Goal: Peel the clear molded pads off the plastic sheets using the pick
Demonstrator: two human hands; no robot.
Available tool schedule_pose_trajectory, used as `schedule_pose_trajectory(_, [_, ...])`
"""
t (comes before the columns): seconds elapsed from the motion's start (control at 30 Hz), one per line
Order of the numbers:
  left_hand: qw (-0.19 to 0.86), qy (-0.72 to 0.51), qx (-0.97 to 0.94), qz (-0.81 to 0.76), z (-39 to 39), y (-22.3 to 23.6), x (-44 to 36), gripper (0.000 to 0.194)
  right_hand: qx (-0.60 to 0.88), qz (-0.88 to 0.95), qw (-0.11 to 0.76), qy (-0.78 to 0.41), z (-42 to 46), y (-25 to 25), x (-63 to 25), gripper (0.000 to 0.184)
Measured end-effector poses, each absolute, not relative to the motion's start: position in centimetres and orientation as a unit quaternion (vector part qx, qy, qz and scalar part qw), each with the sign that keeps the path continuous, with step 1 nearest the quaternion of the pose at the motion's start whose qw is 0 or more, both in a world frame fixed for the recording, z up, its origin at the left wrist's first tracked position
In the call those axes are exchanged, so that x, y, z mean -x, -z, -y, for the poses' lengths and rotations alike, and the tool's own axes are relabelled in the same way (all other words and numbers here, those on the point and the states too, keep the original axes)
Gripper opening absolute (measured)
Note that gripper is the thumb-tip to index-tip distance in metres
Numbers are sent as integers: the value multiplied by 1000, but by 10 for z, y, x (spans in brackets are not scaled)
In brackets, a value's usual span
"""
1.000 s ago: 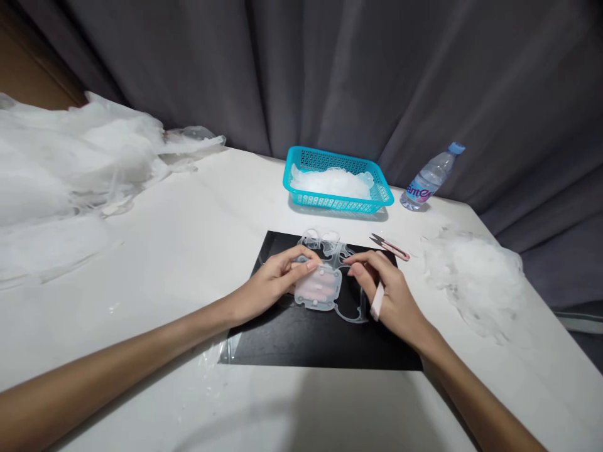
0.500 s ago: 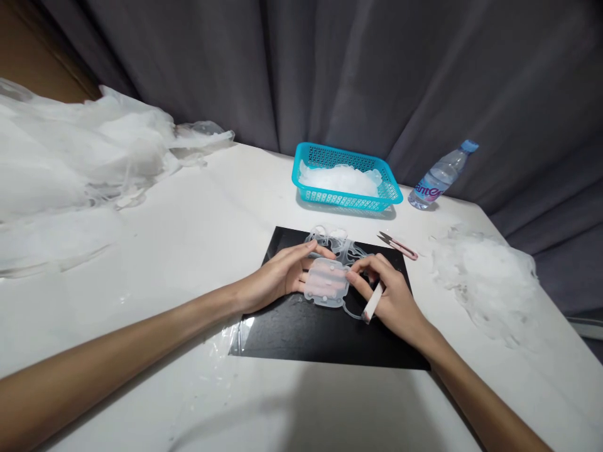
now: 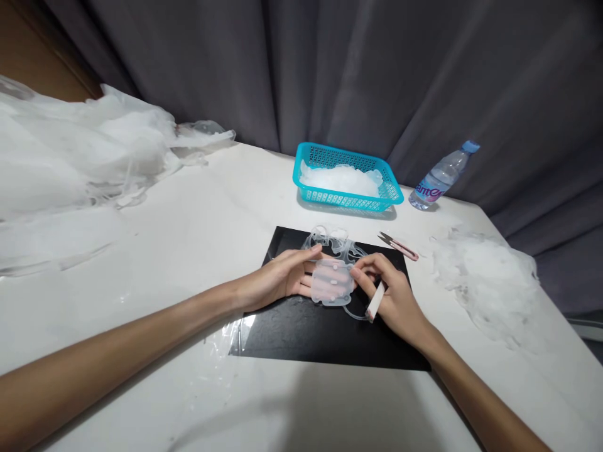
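Observation:
A translucent, rounded-square plastic piece (image 3: 332, 282) with small raised bumps is tilted up over the black mat (image 3: 292, 339). My right hand (image 3: 389, 292) pinches its right edge between thumb and fingertips. Tucked in that same hand is a white flat-handled tool (image 3: 375, 302) with a dark lower end; its kind I cannot make out. My left hand (image 3: 296, 270) is open, its fingers stretched behind the piece and showing through it, thumb raised clear. Behind the hands, a clear trimmed frame of looping plastic scrap (image 3: 336, 238) lies at the mat's far edge, partly covered.
Pink-handled thread snips (image 3: 399, 246) lie right of the mat. A turquoise basket (image 3: 348, 199) with whitish pieces and a water bottle (image 3: 438, 179) stand farther back. Translucent plastic heaps lie at right (image 3: 490, 276) and left (image 3: 94, 150). A grey curtain (image 3: 330, 75) hangs behind the table.
The translucent piece has shifted slightly right and turned a little in my right hand. My left thumb has drawn back from its top edge, the fingers still behind it.

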State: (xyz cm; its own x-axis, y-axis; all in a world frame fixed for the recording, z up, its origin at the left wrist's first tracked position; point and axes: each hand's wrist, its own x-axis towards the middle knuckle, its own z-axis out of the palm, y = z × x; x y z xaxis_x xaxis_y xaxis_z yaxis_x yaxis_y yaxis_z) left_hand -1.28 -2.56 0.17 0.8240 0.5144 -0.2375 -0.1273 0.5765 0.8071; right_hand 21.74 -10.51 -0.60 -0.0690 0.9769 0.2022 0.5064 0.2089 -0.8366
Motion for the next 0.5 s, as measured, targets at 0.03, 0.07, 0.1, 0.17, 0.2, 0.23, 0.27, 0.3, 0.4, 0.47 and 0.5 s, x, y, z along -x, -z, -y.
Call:
schedule_pose_trajectory(0.03, [859, -187, -419, -227, 26, -2, 13, 53, 553, 669, 400, -295, 105, 7, -217, 14])
schedule_pose_trajectory(0.07, [860, -187, -417, -225, 26, -1, 13, 53, 551, 669, 402, -293, 104, 7, -218, 14])
schedule_pose_trajectory(0.1, [861, -187, -416, -223, 26, -1, 13, 53, 550, 669, 405, -293, 104, 8, -218, 14])
schedule_pose_trajectory(0.17, [863, -187, -411, -225, 25, -1, 14, 55, 551, 664, 412, -293, 102, 9, -219, 17])
schedule_pose_trajectory(0.2, [865, -185, -407, -227, 24, -1, 15, 58, 551, 663, 415, -290, 102, 8, -221, 19])
schedule_pose_trajectory(0.23, [868, -183, -402, -228, 24, -1, 15, 61, 551, 665, 418, -281, 101, 8, -222, 22])
schedule_pose_trajectory(0.27, [870, -183, -397, -229, 23, -1, 16, 64, 551, 672, 417, -267, 101, 7, -223, 26])
schedule_pose_trajectory(0.3, [871, -185, -393, -230, 22, -2, 16, 66, 551, 681, 414, -247, 101, 6, -224, 29])
schedule_pose_trajectory(0.4, [856, -209, -404, -244, 21, -5, 17, 54, 536, 723, 389, -196, 103, 3, -225, 34])
schedule_pose_trajectory(0.47, [836, -235, -425, -256, 20, -7, 17, 41, 507, 762, 358, -185, 105, 2, -223, 31])
schedule_pose_trajectory(0.5, [826, -248, -434, -260, 19, -9, 18, 37, 487, 784, 340, -183, 106, 2, -221, 30])
